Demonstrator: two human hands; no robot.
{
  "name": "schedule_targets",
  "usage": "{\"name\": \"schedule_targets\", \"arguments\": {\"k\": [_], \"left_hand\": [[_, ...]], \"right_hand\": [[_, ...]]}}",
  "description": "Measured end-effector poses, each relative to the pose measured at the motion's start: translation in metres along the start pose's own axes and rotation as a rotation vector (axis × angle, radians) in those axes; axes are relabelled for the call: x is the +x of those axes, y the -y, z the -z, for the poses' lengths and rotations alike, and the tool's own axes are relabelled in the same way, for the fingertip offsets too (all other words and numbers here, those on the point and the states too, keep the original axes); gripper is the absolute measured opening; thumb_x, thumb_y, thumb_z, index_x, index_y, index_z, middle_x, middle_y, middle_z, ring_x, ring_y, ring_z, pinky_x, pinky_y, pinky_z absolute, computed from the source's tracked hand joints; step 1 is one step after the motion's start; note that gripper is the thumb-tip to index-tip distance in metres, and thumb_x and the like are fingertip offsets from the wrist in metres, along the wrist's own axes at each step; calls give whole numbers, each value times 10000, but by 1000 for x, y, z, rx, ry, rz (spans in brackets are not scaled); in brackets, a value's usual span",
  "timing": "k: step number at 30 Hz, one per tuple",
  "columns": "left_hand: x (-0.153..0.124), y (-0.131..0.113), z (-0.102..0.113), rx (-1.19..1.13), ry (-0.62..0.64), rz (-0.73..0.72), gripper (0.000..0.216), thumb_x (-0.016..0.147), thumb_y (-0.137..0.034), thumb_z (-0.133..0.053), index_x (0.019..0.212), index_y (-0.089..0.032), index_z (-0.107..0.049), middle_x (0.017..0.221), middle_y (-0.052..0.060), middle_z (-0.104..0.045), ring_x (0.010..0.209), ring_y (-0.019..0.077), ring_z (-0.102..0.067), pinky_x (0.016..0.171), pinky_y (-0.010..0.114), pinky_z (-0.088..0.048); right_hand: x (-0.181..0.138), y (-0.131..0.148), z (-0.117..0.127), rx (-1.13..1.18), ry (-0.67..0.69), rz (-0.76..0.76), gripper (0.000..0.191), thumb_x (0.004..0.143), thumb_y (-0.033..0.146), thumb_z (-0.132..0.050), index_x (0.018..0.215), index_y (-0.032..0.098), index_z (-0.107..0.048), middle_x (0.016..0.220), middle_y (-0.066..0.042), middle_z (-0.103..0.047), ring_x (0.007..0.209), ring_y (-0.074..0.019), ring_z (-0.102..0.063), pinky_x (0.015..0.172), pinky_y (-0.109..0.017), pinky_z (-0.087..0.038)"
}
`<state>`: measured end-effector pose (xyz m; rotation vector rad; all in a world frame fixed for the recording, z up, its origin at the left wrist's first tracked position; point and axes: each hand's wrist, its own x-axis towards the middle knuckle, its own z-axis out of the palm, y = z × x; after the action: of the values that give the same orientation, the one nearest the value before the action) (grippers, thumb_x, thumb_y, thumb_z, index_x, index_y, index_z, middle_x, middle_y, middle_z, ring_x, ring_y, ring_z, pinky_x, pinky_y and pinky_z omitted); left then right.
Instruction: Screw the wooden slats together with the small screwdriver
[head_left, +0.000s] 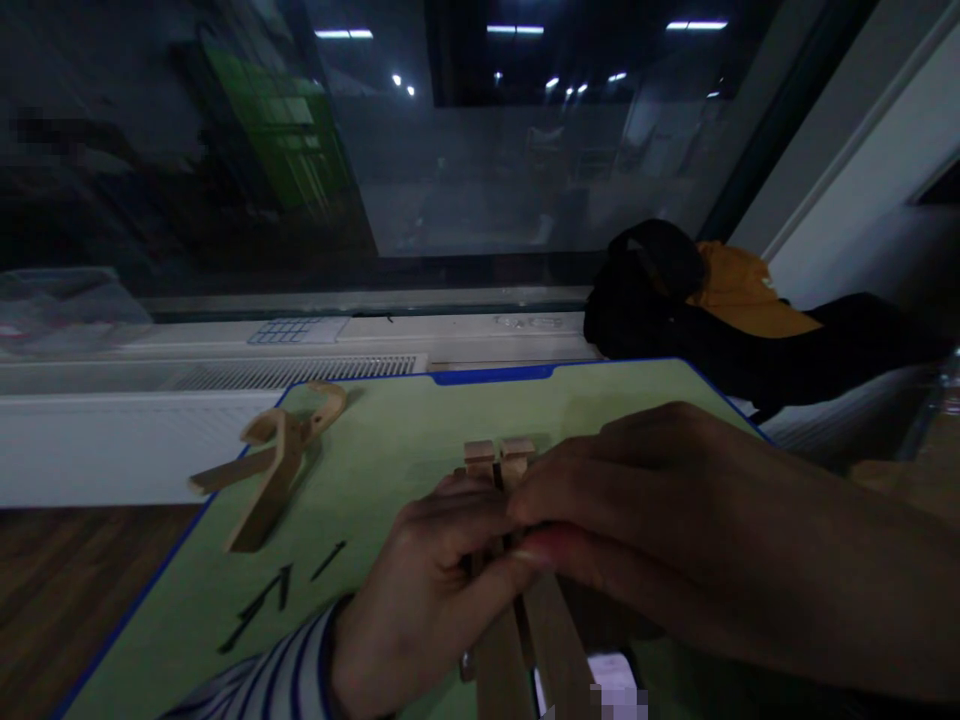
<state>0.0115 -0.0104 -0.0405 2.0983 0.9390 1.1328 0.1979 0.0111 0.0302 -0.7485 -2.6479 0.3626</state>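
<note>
Two light wooden bars [502,660] with notched block ends lie side by side, pointing away from me, a narrow dark gap between them. My left hand [424,590] is wrapped round them from the left, its thumb across the top. From the right, my right hand [645,520] closes over the bars, fingertips pressed together near the left thumb. Whatever the right fingertips pinch is hidden. To the left lies a wooden piece with curved hook ends and crossed legs [281,460]. Several thin dark screws or nails [262,605] are scattered nearer to me.
Under everything is a green board [390,430] with a blue rim. A lit phone screen [611,675] shows below the bars. Behind stand a white radiator [135,430] and a window sill. At right are a black bag [637,310] and an orange cap [742,285].
</note>
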Motion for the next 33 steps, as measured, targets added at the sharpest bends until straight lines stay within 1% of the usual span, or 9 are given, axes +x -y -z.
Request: {"name": "schedule_targets", "arguments": {"k": [3, 5, 9, 12, 16, 19, 23, 28, 33], "left_hand": [[0, -3, -1, 132, -77, 43, 45, 769, -171, -667, 785, -212, -673, 725, -17, -697, 698, 157, -638, 658, 268, -489], [1, -4, -2, 187, -102, 60, 62, 761, -204, -672, 822, -201, -685, 717, 3, -691, 708, 183, -638, 655, 299, -493], [2, -7, -2, 221, -110, 77, 53, 767, -213, -655, 735, -177, -677, 644, 9, -672, 665, 191, -638, 631, 312, -493], [1, -7, -2, 227, -109, 69, 100, 778, -257, -662, 714, -180, -668, 656, 2, -684, 614, 169, -631, 587, 286, -484], [1, -7, -2, 234, -116, 52, 116, 783, -265, -670, 702, -184, -656, 641, -14, -684, 571, 143, -619, 546, 250, -464], [3, -7, -1, 212, -107, 8, 24, 778, -203, -675, 768, -212, -655, 710, -37, -701, 647, 136, -641, 607, 236, -476], [4, -7, 1, 170, -94, -23, 78, 771, -171, -681, 816, -229, -655, 754, -50, -706, 691, 126, -646, 665, 224, -489], [-1, -3, 3, 120, -20, 3, 79, 804, -207, -654, 728, -186, -647, 683, -27, -678, 637, 114, -629, 603, 200, -471], [1, -3, 5, 88, 31, 20, 107, 789, -199, -669, 689, -179, -636, 628, -36, -657, 588, 105, -605, 557, 183, -454]], "right_hand": [[2, -2, 5, 10, 49, -24, 133, 858, 252, -551, 986, 273, -581, 770, 89, -652, 615, -90, -590, 536, -235, -402], [4, -2, 5, 18, 59, -17, 135, 874, 274, -531, 997, 269, -585, 773, 76, -654, 613, -96, -590, 542, -239, -400], [7, -1, 4, 56, 92, -30, 128, 903, 324, -485, 944, 257, -587, 766, 72, -651, 629, -93, -595, 537, -238, -387], [5, -1, 7, 96, 49, 5, 111, 900, 356, -495, 915, 273, -567, 834, 91, -661, 733, -83, -622, 618, -214, -424], [2, -1, 11, 146, 13, 70, 123, 908, 283, -486, 993, 252, -569, 981, 67, -665, 929, -81, -611, 750, -169, -440], [4, -2, 11, 214, 69, 69, 134, 879, 186, -525, 989, 232, -587, 1005, 74, -662, 891, -65, -611, 794, -155, -429], [5, -3, 9, 192, 84, 42, 103, 882, 177, -520, 928, 234, -592, 965, 80, -668, 824, -68, -614, 785, -174, -435], [0, -1, 10, 116, 53, 51, 224, 852, 148, -525, 1038, 258, -583, 919, 84, -673, 779, -80, -619, 686, -193, -444], [-2, 1, 2, 124, 44, -24, 293, 807, 146, -569, 1054, 304, -575, 925, 87, -674, 771, -107, -617, 680, -234, -426]]}}
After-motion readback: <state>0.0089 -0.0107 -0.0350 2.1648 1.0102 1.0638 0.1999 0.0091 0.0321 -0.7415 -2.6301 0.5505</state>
